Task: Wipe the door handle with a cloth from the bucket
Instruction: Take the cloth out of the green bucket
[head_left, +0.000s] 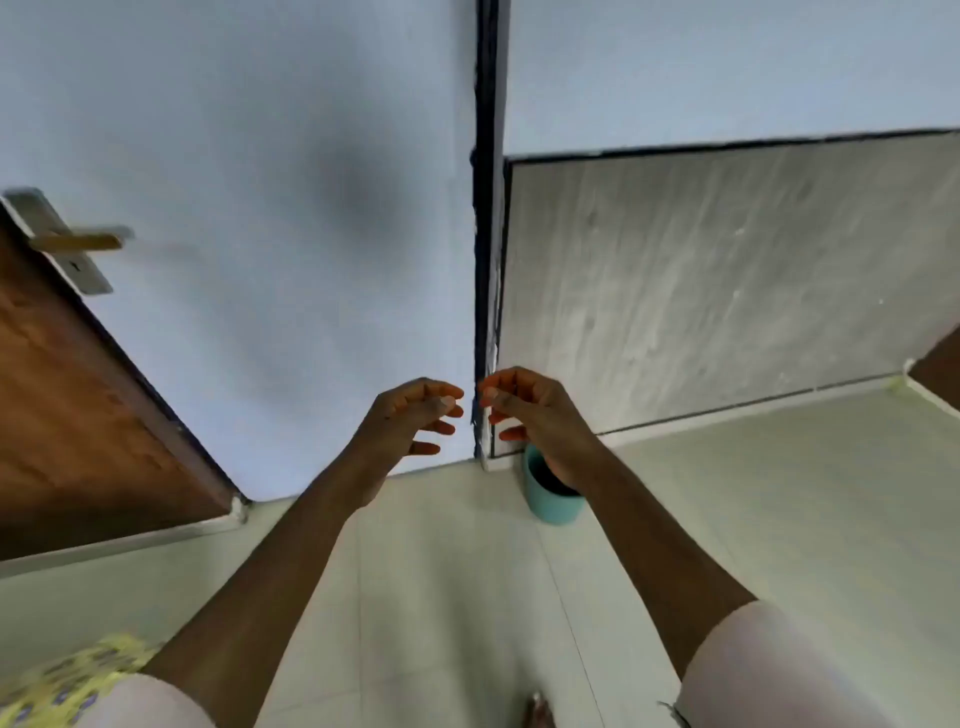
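Note:
A metal door handle (78, 240) on a silver plate sits at the edge of a brown wooden door (78, 415) at the far left. A teal bucket (550, 501) stands on the floor by the wall corner, partly hidden behind my right hand (524, 410). No cloth shows; the bucket's inside looks dark. My left hand (415, 415) and my right hand are raised side by side in front of the corner, fingers curled and apart, holding nothing. Both are well to the right of the handle.
A pale blue wall (285, 208) fills the middle, with a dark vertical strip (485, 208) at the corner. A grey tiled wall panel (701, 286) runs to the right. Pale floor tiles (467, 597) lie below. Another brown edge (940, 369) shows at far right.

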